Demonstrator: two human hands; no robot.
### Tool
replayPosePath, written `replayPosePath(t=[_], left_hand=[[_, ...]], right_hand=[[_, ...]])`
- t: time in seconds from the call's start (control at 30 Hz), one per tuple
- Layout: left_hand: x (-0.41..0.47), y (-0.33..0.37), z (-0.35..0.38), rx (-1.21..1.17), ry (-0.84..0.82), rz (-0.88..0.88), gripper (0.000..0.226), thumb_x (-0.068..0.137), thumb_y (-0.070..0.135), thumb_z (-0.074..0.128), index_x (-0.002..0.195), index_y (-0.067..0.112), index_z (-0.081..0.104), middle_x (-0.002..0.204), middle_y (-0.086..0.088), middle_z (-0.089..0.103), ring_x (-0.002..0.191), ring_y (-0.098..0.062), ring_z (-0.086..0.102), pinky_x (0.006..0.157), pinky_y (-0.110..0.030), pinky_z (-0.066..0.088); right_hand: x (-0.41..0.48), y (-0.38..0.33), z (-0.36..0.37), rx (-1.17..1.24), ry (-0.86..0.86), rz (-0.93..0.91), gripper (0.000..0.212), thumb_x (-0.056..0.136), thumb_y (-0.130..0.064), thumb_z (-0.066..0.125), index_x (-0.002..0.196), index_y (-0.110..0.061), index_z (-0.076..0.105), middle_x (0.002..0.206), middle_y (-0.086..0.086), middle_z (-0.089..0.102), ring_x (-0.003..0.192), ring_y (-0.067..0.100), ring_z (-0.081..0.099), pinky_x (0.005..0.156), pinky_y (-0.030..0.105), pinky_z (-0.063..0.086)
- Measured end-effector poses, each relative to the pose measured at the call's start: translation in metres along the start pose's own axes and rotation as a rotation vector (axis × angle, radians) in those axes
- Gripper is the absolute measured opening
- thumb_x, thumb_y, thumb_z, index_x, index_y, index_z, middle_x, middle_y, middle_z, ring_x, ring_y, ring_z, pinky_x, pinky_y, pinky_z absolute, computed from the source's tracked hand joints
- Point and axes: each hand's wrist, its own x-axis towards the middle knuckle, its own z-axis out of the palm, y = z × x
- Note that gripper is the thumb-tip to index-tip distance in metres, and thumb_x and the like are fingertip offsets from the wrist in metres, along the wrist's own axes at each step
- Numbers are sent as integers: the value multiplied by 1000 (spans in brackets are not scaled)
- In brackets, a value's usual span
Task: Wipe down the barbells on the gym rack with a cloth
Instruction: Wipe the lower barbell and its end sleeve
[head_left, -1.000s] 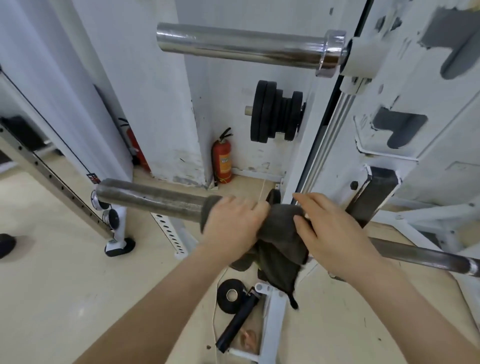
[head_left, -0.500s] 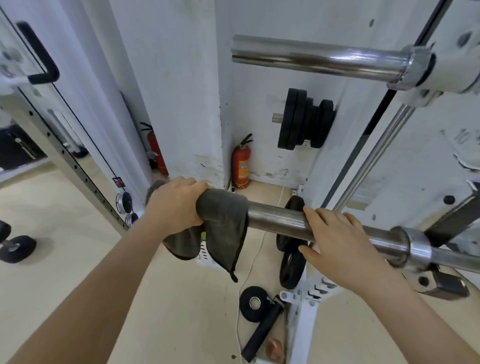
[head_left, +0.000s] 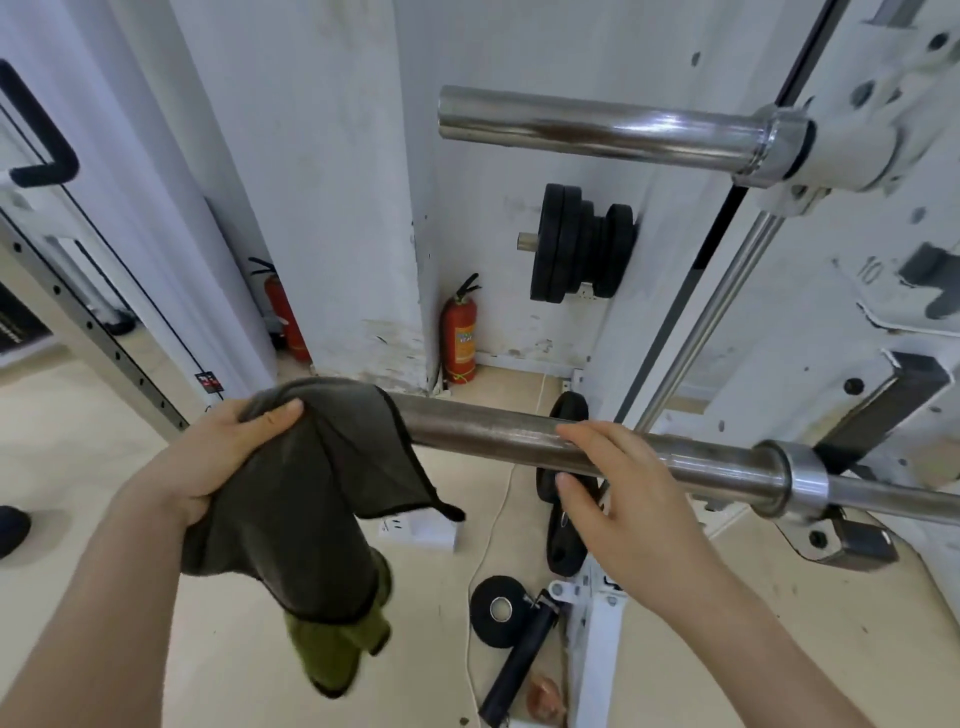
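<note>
- gripping a bunch of the dark cloth (head_left: 322, 493) in the left hand (head_left: 223, 457), pressing the thumb on top of the fabric and curling the fingers under it.
- draping the upper part of that cloth over the free left end of the lower barbell (head_left: 519, 436) and hiding the tip of the bar.
- letting the rest of the cloth hang below the hand, showing an olive-green part at the bottom, too blurred to read further.
- reaching the right hand (head_left: 623, 519) to the same barbell, right of the cloth and apart from it.
- holding the fingers (head_left: 587, 436) spread and nearly straight over the bar with the thumb below it, clasping nothing; not possible to tell whether the fingertips are touching the metal.
- running the lower barbell from the cloth on the left to a steel collar (head_left: 800, 478) on the right, resting there on a hook of the white rack (head_left: 883, 291).
- sitting higher on that rack, well above both hands: a 2nd, shiny barbell (head_left: 597, 127).
- hanging on a peg behind: a stack of black weight plates (head_left: 582, 249).
- standing at the foot of the wall: a red fire extinguisher (head_left: 460, 338) right of the corner and another extinguisher (head_left: 283, 317) left of it.
- lying on the beige floor under the bar: a black roll of tape (head_left: 498, 608), a black tube (head_left: 519, 660) just beside it, and a white power strip (head_left: 421, 527) partly behind a corner of the cloth.
</note>
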Motion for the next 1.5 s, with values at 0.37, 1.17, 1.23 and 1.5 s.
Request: replayPosePath(t=[0.37,1.17,1.23,1.5], left_hand=[[-41,81,84,-83,-259,437,45,91,48,55,100,7,72,97,-15,73,91,-31,70,79,-38,57],[80,-11,67,363,308,184,45,99,36,28,62,30,53,57,-2,51,58,-25,58,61,-44,54],[85,8,67,482,155,-1,37,100,18,30,75,16,57,65,-14,59,53,-30,62,50,-36,53],[91,34,47,507,-267,-411,45,95,48,41,106,10,63,77,-8,72,54,-18,60,45,-22,24]], right_hand=[[40,-78,3,910,148,156,18,88,-31,60,106,-27,65,87,-24,71,84,-11,64,74,10,47],[174,-70,84,129,-780,216,61,97,-62,30,141,-24,47,147,3,46,130,22,45,108,32,30],[161,-61,78,55,-718,133,62,93,-69,27,129,-29,58,130,-1,59,116,22,55,100,36,42],[43,-5,38,-599,-84,-163,63,66,-42,83,122,-23,59,106,10,61,97,35,60,89,53,45]])
